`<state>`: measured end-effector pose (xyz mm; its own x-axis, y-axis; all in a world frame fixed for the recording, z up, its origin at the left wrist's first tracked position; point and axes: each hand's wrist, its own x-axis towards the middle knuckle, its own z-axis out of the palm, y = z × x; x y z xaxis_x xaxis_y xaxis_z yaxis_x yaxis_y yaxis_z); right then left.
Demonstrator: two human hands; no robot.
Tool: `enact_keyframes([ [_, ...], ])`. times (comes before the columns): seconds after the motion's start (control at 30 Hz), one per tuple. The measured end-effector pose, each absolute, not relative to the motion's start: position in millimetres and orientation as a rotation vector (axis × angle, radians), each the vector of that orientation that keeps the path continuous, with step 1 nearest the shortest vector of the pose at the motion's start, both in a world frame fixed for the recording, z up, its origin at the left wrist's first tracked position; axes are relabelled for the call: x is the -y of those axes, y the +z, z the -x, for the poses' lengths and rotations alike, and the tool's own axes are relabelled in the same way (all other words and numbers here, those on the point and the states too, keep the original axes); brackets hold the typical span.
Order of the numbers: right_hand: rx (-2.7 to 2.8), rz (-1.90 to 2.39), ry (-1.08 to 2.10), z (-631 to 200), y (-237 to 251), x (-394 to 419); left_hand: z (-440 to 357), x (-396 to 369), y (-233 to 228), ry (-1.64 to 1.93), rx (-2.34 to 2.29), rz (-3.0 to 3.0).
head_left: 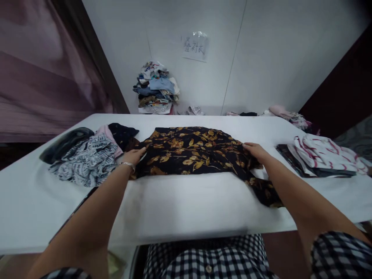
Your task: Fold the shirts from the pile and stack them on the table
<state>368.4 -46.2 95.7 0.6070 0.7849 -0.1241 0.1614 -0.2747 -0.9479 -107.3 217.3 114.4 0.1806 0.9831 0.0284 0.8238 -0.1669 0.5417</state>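
A black shirt with gold leaf print [192, 151] lies spread across the middle of the white table, its near edge roughly straight. My left hand [135, 155], with a bracelet at the wrist, is closed on the shirt's left side. On the opposite side, my right hand [256, 150] pinches the shirt near the shoulder or sleeve. One sleeve [266, 193] trails toward me on the right, partly behind my right forearm. The fingertips of both hands are partly hidden in the dark cloth.
Crumpled clothes [90, 155] lie at the left of the white table [186, 209]. Folded clothes [325, 155] are stacked at the right. Behind the table rises a tall clothes pile [158, 87], with more garments [287, 114] at the back right. A paper sign [195, 47] hangs on the wall.
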Motion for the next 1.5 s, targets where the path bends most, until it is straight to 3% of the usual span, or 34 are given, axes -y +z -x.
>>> enact_keyframes([
  [0.17,1.068,1.992,0.319,-337,86,96,124,-200,85,0.355,-1.753,-2.076],
  [0.37,1.479,2.147,0.248,-302,59,202,151,-179,66,0.379,-1.745,-2.118],
  [0.57,1.557,2.256,0.074,-315,32,254,132,-158,79,0.726,-1.547,-2.496],
  [0.73,1.290,2.066,0.305,-315,58,243,83,-114,86,0.909,-1.105,-2.491],
  [0.93,0.631,1.564,0.887,-295,137,191,8,-22,80,0.614,-0.677,-1.948],
  [1.07,0.515,1.226,1.046,-262,165,141,-32,38,87,0.541,-0.398,-1.388],
  [1.33,0.582,1.102,1.145,-187,120,115,1,58,97,0.117,-0.211,-0.561],
  [1.43,0.744,1.284,1.109,-195,92,130,31,45,93,0.095,-0.182,-0.519],
  [1.5,0.855,1.490,0.922,-213,74,139,47,39,91,0.087,-0.210,-0.537],
])
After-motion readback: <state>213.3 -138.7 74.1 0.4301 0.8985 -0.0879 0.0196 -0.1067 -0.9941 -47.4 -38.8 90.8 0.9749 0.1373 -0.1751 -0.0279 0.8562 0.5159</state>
